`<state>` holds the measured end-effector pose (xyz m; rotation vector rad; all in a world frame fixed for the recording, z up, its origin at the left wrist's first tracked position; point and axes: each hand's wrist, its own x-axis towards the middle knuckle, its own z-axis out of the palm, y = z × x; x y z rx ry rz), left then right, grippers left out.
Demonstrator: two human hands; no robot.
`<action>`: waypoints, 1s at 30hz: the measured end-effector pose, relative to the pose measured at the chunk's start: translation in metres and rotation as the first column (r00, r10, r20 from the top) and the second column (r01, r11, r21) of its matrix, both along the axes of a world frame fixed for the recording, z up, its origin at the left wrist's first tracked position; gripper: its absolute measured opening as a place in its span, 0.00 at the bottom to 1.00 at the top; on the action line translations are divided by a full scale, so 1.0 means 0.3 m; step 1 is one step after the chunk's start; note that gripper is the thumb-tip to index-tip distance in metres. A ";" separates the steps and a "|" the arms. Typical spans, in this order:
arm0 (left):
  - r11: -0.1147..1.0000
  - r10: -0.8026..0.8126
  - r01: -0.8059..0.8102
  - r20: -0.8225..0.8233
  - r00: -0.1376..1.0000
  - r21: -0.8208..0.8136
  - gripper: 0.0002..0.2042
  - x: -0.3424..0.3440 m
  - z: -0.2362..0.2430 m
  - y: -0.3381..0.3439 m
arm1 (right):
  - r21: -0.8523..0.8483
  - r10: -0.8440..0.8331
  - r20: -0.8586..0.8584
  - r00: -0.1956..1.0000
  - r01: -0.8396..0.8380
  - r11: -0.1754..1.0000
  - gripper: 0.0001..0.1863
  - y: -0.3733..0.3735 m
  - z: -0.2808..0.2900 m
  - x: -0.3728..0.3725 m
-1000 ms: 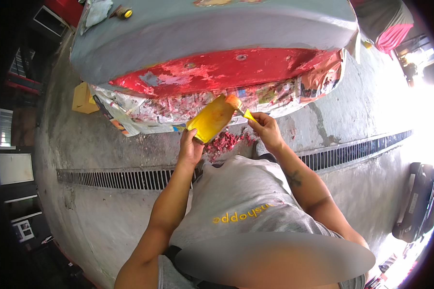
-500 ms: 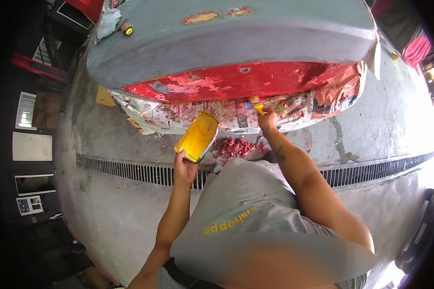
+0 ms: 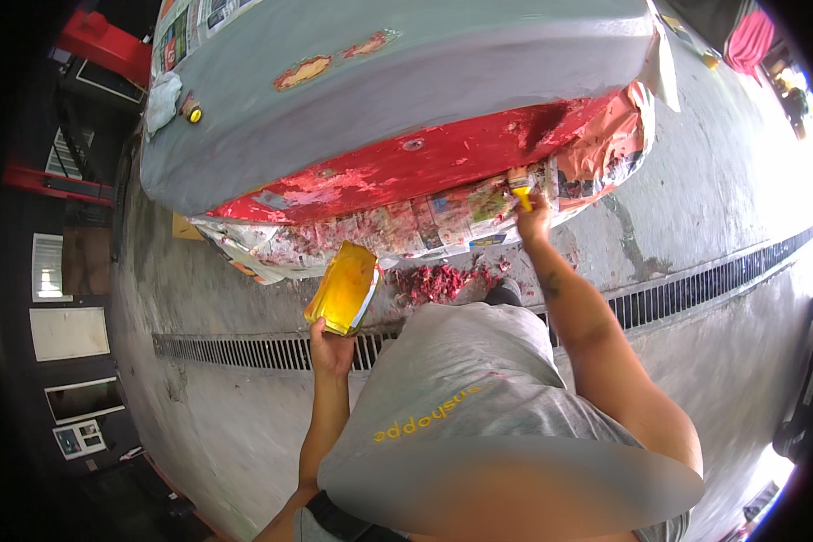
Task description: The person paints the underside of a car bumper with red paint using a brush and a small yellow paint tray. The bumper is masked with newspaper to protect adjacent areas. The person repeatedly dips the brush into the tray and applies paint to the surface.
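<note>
My left hand [image 3: 331, 350] grips a yellow container [image 3: 343, 289], cut open and glossy inside, held upright in front of my chest. My right hand [image 3: 535, 219] reaches forward and holds a yellow-handled brush [image 3: 519, 187] with its bristles up against the lower edge of a car body panel [image 3: 406, 99]. The panel is grey on top with a peeling red band [image 3: 425, 163] along its lower side. Newspaper masking [image 3: 406, 226], smeared red, hangs below that band.
Red paint flakes [image 3: 443, 282] lie on the concrete floor under the panel. A long metal drain grate [image 3: 696, 287] crosses the floor from left to right. A small yellow-capped object [image 3: 192, 114] sits on the panel's left end. A dark vehicle [image 3: 808, 397] stands at the right rim.
My right hand has moved right and away along the panel's lower edge with the brush. My left hand has lowered the yellow container and pulled it back from the panel.
</note>
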<state>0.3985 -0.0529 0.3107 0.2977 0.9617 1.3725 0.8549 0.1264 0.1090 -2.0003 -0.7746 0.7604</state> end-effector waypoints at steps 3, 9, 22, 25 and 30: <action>1.000 0.003 -0.003 -0.018 1.000 0.000 0.34 0.001 0.011 0.007 | -0.020 0.063 -0.077 0.995 -0.064 0.998 0.15 -0.007 -0.008 -0.210; 1.000 -0.007 0.007 -0.053 0.999 0.002 0.33 -0.009 0.036 0.026 | -0.049 0.221 -0.059 0.973 -0.224 0.973 0.18 -0.003 0.077 -0.362; 1.000 0.027 -0.027 -0.035 0.999 0.014 0.32 -0.023 0.023 0.026 | -0.117 0.008 0.083 0.997 0.001 0.993 0.18 0.050 0.127 -0.094; 1.000 0.022 -0.022 -0.025 0.999 0.016 0.32 -0.032 0.023 0.023 | -0.123 0.087 0.136 0.987 -0.070 0.990 0.18 0.005 0.153 -0.215; 1.000 0.023 -0.023 -0.024 0.999 0.007 0.32 -0.043 0.025 0.025 | -0.168 0.219 0.111 0.969 -0.199 0.965 0.19 -0.019 0.182 -0.292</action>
